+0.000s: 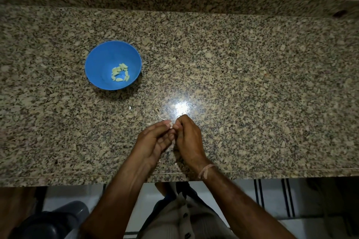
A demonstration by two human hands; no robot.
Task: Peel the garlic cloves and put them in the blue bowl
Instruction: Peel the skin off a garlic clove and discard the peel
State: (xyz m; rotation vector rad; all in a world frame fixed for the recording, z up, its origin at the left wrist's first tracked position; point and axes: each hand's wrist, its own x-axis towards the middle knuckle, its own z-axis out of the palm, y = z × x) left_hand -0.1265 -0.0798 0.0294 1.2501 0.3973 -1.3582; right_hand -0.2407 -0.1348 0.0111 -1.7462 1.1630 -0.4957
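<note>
Peeling step: left hand (153,141) and right hand (187,136) each pinch, in a closed fingertip grip, one garlic clove (171,124) over the worktop (252,83); next, probably, strip skin, carry to blue bowl (101,68) of peeled cloves (120,72).

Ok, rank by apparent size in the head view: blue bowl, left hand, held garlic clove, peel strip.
1. blue bowl
2. left hand
3. garlic clove and peel strip: both tiny, too alike to rank.
</note>
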